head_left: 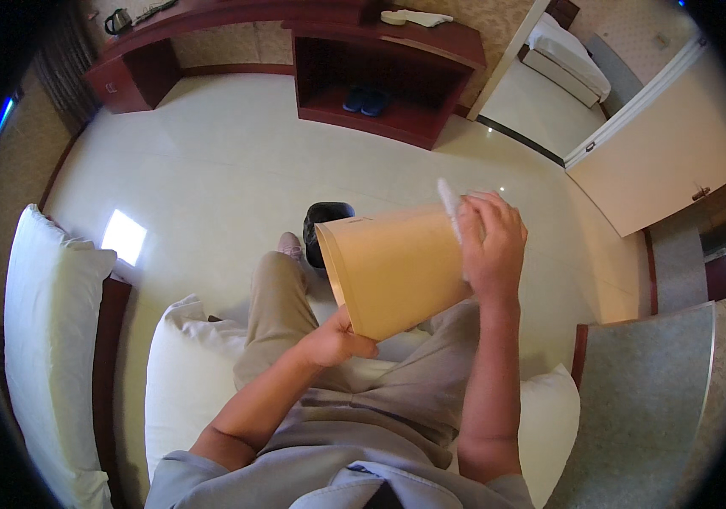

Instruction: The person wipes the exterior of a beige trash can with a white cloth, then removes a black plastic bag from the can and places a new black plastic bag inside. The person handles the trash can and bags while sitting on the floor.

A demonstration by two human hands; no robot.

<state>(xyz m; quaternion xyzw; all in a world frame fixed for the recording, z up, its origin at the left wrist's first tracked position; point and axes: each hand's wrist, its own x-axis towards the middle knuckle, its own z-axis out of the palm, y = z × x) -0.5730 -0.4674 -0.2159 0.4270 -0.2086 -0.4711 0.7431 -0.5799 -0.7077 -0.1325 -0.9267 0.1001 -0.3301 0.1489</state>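
Observation:
A beige plastic waste bin [401,270] lies tilted on its side above my lap, its mouth facing left. My left hand [335,343] grips the lower part of its rim, with the thumb on the outer wall. At the bin's right end, my right hand [495,245] presses a white cloth [447,200] against the base; part of the cloth is hidden behind the fingers. Just beyond the beige bin, a black container [331,211] stands on the floor, partly covered from view.
I sit on a white-covered seat [191,388]. A white pillow [51,318] is at the left. Ahead, a dark red cabinet [395,127] holds blue slippers [366,102], near a desk with a kettle [117,21]. An open door [662,159] and grey panel [643,382] stand right.

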